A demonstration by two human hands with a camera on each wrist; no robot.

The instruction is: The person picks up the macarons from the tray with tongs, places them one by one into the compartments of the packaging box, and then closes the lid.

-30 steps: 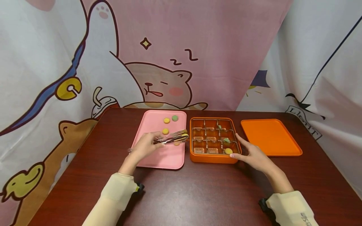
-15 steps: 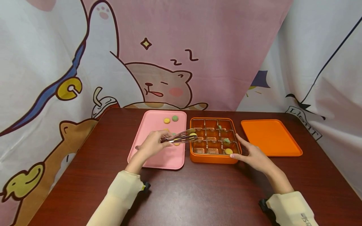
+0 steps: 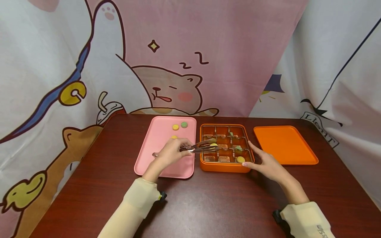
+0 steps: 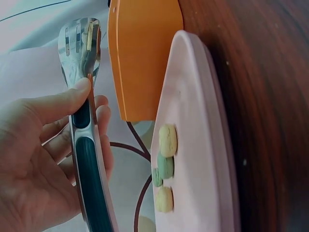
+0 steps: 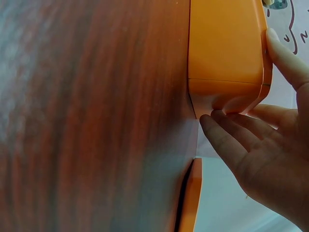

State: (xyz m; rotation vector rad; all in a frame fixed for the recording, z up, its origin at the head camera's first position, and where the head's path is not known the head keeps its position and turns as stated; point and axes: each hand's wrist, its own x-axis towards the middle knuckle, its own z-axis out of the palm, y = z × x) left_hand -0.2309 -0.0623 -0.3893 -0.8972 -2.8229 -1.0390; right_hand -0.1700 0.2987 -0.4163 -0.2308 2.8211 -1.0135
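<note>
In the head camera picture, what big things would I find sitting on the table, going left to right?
Pink tray → orange box with compartments → flat orange piece.

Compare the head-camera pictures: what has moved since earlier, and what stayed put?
The left hand carried the tongs and their yellow macaron rightward, from above the pink tray to above the orange box. The right hand stayed against the box; box and tray kept still.

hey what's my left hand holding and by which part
Your left hand grips the silver metal tongs by their dark-inlaid handles; the tongs hold a round yellow macaron between their slotted ends.
</note>
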